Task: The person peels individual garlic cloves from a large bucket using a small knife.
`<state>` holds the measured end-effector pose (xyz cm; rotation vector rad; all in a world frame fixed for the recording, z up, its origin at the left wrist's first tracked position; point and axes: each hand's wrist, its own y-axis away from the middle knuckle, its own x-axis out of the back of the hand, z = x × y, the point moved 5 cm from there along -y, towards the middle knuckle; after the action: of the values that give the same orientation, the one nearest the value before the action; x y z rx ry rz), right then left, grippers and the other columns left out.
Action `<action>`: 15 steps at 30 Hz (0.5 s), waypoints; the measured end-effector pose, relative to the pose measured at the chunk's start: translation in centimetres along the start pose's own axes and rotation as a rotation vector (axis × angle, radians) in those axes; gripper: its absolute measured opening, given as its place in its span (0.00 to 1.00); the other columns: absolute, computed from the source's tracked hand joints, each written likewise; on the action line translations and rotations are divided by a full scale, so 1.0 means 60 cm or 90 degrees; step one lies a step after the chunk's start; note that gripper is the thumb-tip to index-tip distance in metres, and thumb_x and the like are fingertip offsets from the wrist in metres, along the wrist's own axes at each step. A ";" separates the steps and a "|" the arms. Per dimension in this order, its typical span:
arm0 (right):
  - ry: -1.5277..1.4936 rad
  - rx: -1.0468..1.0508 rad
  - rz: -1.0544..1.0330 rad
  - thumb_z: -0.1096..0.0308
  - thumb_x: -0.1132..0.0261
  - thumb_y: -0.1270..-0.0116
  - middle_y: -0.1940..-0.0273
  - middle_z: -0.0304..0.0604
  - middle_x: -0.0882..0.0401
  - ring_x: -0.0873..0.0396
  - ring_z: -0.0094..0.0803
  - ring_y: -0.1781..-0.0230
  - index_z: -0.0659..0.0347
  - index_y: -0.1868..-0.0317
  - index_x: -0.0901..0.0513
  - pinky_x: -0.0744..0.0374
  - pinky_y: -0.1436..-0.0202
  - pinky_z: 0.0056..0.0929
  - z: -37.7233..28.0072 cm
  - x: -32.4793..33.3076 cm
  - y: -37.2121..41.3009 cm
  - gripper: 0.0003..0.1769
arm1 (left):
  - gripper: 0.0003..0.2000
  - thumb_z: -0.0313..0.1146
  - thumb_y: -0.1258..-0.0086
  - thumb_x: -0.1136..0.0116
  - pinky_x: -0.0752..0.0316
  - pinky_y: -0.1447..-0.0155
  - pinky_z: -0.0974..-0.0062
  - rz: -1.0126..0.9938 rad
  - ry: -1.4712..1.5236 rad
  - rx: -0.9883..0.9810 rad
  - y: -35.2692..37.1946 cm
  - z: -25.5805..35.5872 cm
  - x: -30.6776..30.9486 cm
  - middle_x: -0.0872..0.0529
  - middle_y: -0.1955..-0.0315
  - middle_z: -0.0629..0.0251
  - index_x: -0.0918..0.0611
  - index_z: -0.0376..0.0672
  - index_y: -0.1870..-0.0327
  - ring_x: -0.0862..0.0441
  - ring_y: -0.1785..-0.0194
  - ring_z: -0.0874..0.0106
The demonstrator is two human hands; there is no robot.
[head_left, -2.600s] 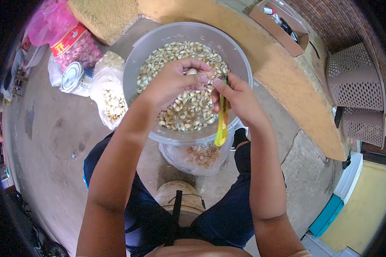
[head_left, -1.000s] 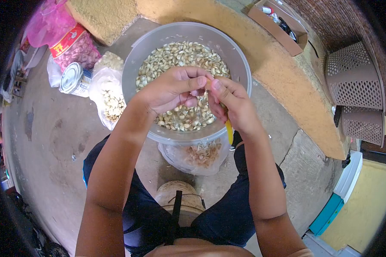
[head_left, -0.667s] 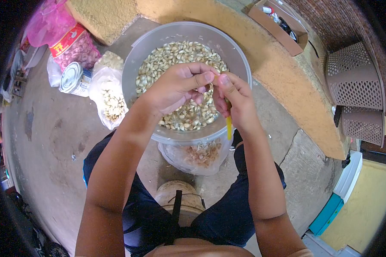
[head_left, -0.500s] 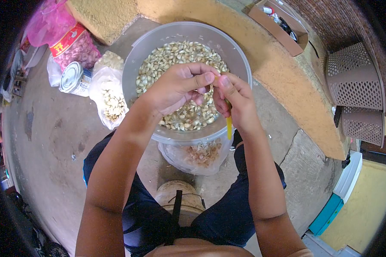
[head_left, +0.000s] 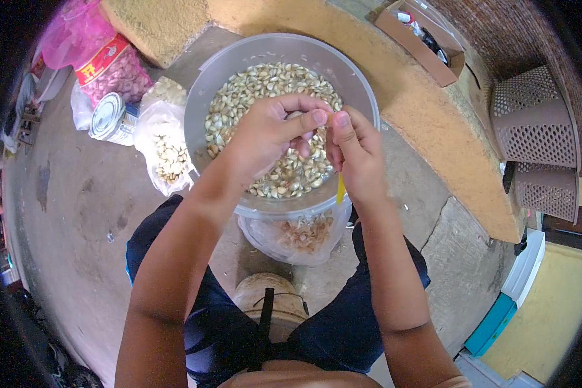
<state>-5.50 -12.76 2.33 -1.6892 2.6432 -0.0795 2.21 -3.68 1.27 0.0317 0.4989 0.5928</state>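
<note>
My left hand (head_left: 278, 132) is over the middle of a grey tub (head_left: 204, 77), thumb and forefinger pinched on a small garlic clove (head_left: 330, 119) that the fingertips mostly hide. Against it, at the tub's right side, my right hand (head_left: 359, 152) is closed around a small knife; its yellow handle (head_left: 341, 189) sticks out below the fingers and the blade is hidden. Many garlic cloves (head_left: 271, 81), in what looks like water, lie in the tub beneath both hands.
A clear bag of garlic skins (head_left: 304, 234) sits at the tub's front. Left are a white bag (head_left: 154, 171) of peeled cloves, a large can (head_left: 110, 119) and a pink mesh sack (head_left: 119, 81). A bucket (head_left: 275, 291) stands between my legs. Perforated crates (head_left: 533, 123) stand right.
Both hands stay close together above the tub. The right hand has shifted slightly left, and the yellow handle has swung a little left and up with it.
</note>
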 end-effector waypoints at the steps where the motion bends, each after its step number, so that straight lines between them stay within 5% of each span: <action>1: 0.047 0.018 0.022 0.55 0.47 0.35 0.85 0.34 0.35 0.37 0.20 0.85 0.63 0.76 0.30 0.38 0.82 0.21 0.003 0.003 -0.001 0.19 | 0.11 0.34 0.39 0.44 0.32 0.74 0.86 0.020 0.023 -0.010 0.000 -0.003 -0.001 0.23 0.74 0.69 0.22 0.35 0.61 0.29 0.76 0.83; 9: 0.409 0.156 0.080 0.56 0.46 0.38 0.84 0.53 0.30 0.28 0.50 0.82 0.64 0.76 0.31 0.32 0.79 0.39 -0.012 -0.007 -0.003 0.18 | 0.09 0.32 0.38 0.45 0.33 0.73 0.86 0.091 0.163 -0.030 -0.002 -0.030 0.008 0.23 0.75 0.71 0.22 0.36 0.63 0.29 0.74 0.83; 15: 0.463 0.147 0.099 0.57 0.46 0.38 0.83 0.55 0.30 0.28 0.52 0.80 0.64 0.75 0.33 0.31 0.77 0.43 -0.016 -0.016 0.004 0.17 | 0.08 0.31 0.39 0.44 0.32 0.73 0.85 0.216 0.075 -0.134 0.007 -0.026 0.005 0.22 0.73 0.69 0.23 0.35 0.64 0.28 0.75 0.82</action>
<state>-5.34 -11.74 3.23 -1.5801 3.0412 -1.1479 1.51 -3.33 -0.17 -0.1220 0.5478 0.9811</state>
